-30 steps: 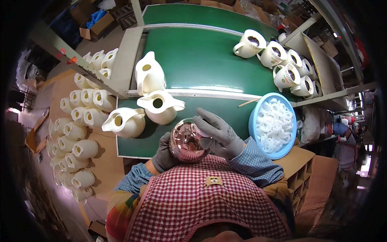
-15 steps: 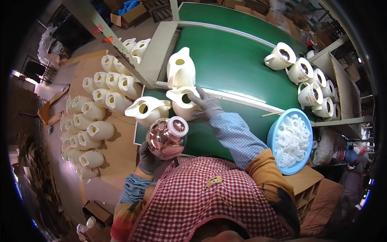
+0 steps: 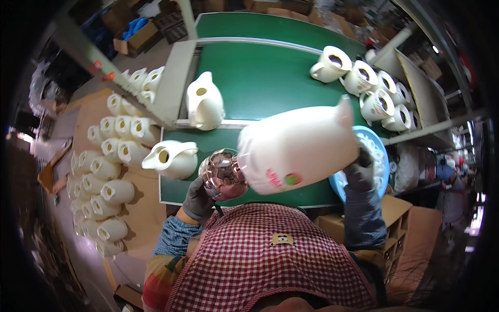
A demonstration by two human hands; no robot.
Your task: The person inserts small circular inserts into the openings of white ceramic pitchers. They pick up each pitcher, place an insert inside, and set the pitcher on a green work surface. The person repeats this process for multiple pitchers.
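Grey-gloved left hand [image 3: 198,202] cups a mirrored round glass flask [image 3: 222,178], probably fragile and slick, best held by its belly; apart from it, the grey-gloved right hand [image 3: 360,174] grips a glossy white plastic jug [image 3: 301,148], likely light and stiff, above the green-topped bench [image 3: 174,191].

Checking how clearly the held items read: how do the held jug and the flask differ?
The held jug is white with a pink-and-green print, while the flask is mirror-shiny with no print visible. The held jug looks larger and longer; the flask looks smaller and rounder. The right hand holds the held jug tipped sideways; the left hand holds the flask. Both are in gloved hands.
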